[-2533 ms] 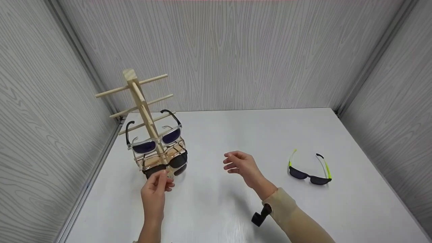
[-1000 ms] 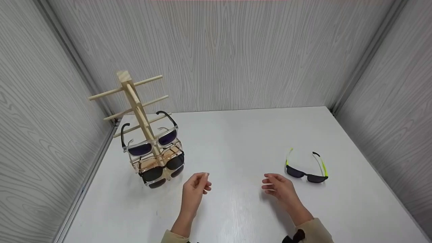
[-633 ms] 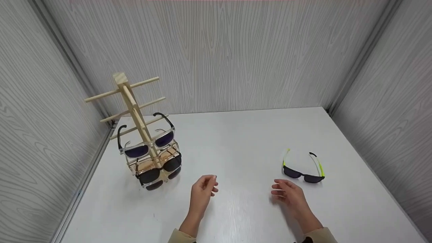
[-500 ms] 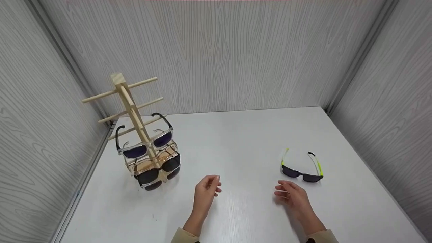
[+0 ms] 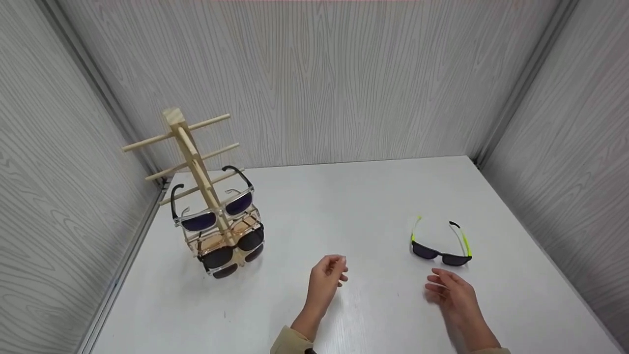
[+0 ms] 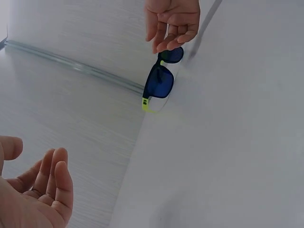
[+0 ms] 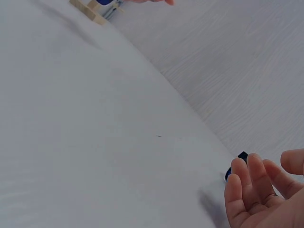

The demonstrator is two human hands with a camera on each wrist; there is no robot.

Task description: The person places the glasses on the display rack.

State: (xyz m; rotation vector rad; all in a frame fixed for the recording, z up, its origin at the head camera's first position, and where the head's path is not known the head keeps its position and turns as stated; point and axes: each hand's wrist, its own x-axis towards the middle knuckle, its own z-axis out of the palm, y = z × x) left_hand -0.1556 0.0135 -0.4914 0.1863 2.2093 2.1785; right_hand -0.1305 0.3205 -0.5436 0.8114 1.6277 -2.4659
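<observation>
A pair of sunglasses (image 5: 441,254) with a black front and neon yellow-green temples lies unfolded on the right of the white table, lenses facing me. Just in front of it hovers my right hand (image 5: 456,295), fingers loosely bent and holding nothing. In the right wrist view that hand (image 7: 266,190) hides most of the sunglasses. My left hand (image 5: 325,281) is over the middle of the table, fingers relaxed with a gap to the thumb in the left wrist view. The same sunglasses (image 6: 160,81) show farther off there, beside the right hand.
On the left stands a wooden eyewear rack (image 5: 196,167) with several pairs stacked on its lower pegs; the upper pegs are bare. Clear-framed sunglasses (image 5: 199,221) sit uppermost. Grained panels (image 5: 314,78) wall in the table (image 5: 334,201) at the back and sides.
Both hands have moved rightward and toward me from near the rack and mid-table; the right is now close to the sunglasses. The head view has shifted slightly. Sunglasses and rack stay put.
</observation>
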